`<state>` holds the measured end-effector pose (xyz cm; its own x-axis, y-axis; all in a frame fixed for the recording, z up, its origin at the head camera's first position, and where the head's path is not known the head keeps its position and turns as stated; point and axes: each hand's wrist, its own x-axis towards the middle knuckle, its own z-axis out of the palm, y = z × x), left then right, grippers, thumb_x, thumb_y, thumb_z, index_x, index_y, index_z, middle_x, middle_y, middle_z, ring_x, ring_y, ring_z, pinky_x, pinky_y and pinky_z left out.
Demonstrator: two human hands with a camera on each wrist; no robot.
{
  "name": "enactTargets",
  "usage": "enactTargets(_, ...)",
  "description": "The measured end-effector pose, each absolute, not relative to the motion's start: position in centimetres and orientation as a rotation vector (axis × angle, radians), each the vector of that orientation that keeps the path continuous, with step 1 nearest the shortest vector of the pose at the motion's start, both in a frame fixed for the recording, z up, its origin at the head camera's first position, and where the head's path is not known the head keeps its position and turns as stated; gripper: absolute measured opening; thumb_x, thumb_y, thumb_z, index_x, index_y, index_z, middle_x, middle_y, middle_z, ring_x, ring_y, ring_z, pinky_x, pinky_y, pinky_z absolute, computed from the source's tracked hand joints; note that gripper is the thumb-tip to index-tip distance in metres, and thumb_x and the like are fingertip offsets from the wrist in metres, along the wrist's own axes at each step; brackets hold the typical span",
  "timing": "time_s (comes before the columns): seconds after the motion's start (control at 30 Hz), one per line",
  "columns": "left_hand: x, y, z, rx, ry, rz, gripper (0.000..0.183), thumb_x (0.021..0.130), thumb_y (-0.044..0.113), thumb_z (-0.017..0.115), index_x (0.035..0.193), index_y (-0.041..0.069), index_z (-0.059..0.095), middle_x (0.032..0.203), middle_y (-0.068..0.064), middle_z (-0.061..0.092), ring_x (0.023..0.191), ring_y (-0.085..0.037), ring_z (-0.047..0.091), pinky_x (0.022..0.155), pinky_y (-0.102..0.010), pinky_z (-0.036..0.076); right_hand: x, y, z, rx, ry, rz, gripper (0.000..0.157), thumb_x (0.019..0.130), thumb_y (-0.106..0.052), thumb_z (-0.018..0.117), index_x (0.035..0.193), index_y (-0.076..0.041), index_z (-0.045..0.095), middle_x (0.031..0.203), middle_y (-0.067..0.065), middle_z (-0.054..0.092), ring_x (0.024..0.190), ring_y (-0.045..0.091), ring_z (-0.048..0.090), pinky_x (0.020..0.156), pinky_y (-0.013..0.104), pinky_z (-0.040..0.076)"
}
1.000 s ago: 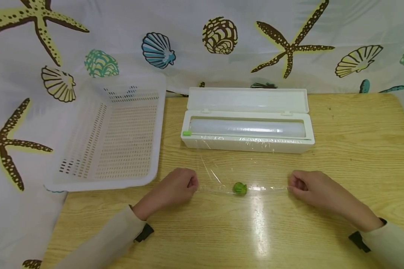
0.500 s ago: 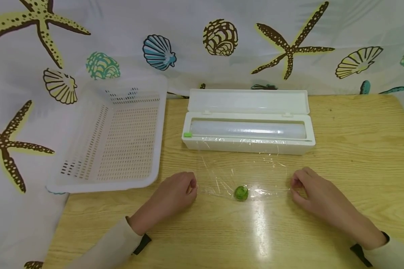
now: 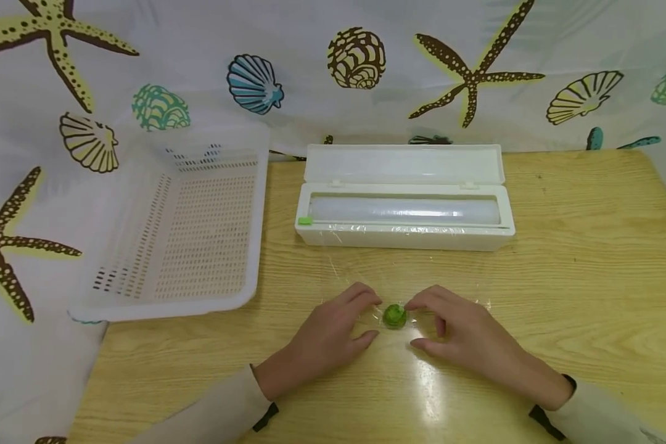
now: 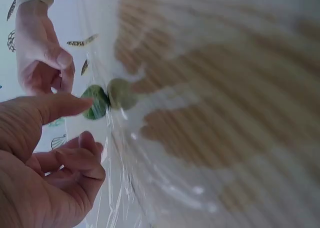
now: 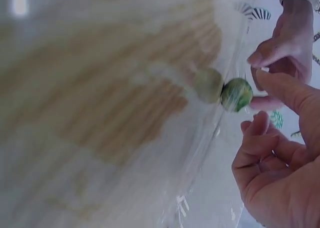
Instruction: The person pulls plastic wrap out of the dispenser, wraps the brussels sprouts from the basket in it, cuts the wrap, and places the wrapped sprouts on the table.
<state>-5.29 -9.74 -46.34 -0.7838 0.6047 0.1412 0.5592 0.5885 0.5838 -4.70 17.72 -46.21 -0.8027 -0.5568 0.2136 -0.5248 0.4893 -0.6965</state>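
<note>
A small round green fruit or vegetable (image 3: 394, 316) sits on the wooden table between the two hands. Clear cling film (image 3: 344, 271) stretches from the box (image 3: 405, 239) toward me and lies over it. My left hand (image 3: 333, 330) is just left of the green piece, thumb and fingers parted. From the right, my right hand (image 3: 463, 330) comes close, its index fingertip at the green piece's edge. Both wrist views show the green piece (image 4: 95, 102) with its reflection on the shiny table and wrinkled film about it. Neither hand grips anything.
Inside the white box, whose lid (image 3: 403, 164) stands raised, lies a roll of film (image 3: 405, 210); a green slider (image 3: 305, 221) sits at its left front corner. A white perforated basket (image 3: 252, 259) is at the left. A shell-patterned cloth (image 3: 311, 37) hangs behind the table.
Both hands have let go of the film's front corners and moved inward to either side of the green piece. The film has come down over it, and their fingers have spread from pinching.
</note>
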Motion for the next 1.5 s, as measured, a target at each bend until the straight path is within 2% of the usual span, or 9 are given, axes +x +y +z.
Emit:
enactTargets(0.2,-5.2,-8.4,-46.7,0.960,2.755,0.909,0.055,0.086,0.016,0.097,0.131,0.002,0.069,0.125,-0.005,0.064,0.103,-0.017,0.069,0.081,-0.029,0.061,-4.7,16.3,-46.6,-0.958,2.673,-1.229,0.052,0.084,-0.008,0.096,0.130,-0.013,0.071,0.123,-0.006,0.070,0.067,-0.003,0.054,0.057,0.021,0.051)
enactTargets(0.4,-5.3,-8.0,-46.8,0.907,2.769,0.943,0.054,0.085,0.014,0.097,0.130,0.004,0.068,0.119,-0.007,0.065,0.093,-0.018,0.067,0.074,-0.027,0.059,-5.2,15.7,-46.9,-0.968,2.677,-1.212,0.052,0.083,-0.006,0.096,0.129,-0.012,0.072,0.119,-0.005,0.072,0.066,-0.003,0.055,0.057,0.022,0.052)
enactTargets(0.67,-5.9,-7.8,-47.1,0.993,2.771,0.986,0.040,0.087,0.006,0.094,0.118,0.001,0.069,0.112,-0.008,0.065,0.093,-0.018,0.068,0.076,-0.023,0.059,-5.7,15.6,-47.1,-0.947,2.662,-1.224,0.050,0.084,-0.003,0.094,0.128,-0.011,0.073,0.119,-0.004,0.074,0.067,0.000,0.054,0.057,0.023,0.052)
enactTargets(0.97,-6.2,-7.5,-46.6,1.045,2.726,1.015,0.033,0.094,0.008,0.089,0.122,0.002,0.072,0.117,-0.005,0.070,0.096,-0.015,0.070,0.080,-0.022,0.058,-6.2,15.4,-47.1,-0.934,2.716,-1.148,0.045,0.083,-0.004,0.096,0.123,-0.008,0.077,0.108,-0.004,0.066,0.069,0.000,0.047,0.053,0.021,0.046)
enactTargets(1.17,-6.6,-7.4,-46.3,1.020,2.702,1.037,0.027,0.096,0.007,0.087,0.119,0.002,0.074,0.117,-0.004,0.072,0.100,-0.015,0.071,0.086,-0.025,0.059,-6.4,15.4,-47.0,-0.866,2.714,-1.132,0.045,0.083,-0.004,0.095,0.124,-0.006,0.076,0.109,-0.003,0.066,0.071,0.001,0.049,0.055,0.022,0.048)
enactTargets(1.3,-7.0,-7.4,-46.2,1.012,2.706,0.994,0.028,0.096,0.010,0.087,0.120,0.001,0.075,0.115,-0.005,0.072,0.097,-0.016,0.070,0.082,-0.025,0.059,-6.4,15.3,-46.9,-0.843,2.730,-1.165,0.045,0.084,-0.005,0.095,0.124,-0.007,0.074,0.110,-0.003,0.068,0.070,0.002,0.051,0.055,0.022,0.048)
enactTargets(1.5,-7.4,-7.4,-46.0,0.991,2.710,0.915,0.028,0.100,0.010,0.082,0.124,-0.002,0.074,0.110,-0.007,0.068,0.090,-0.015,0.064,0.073,-0.023,0.056,-6.8,15.2,-46.7,-0.795,2.764,-1.194,0.033,0.088,-0.011,0.094,0.116,-0.012,0.077,0.101,-0.005,0.074,0.065,0.000,0.049,0.052,0.023,0.046)
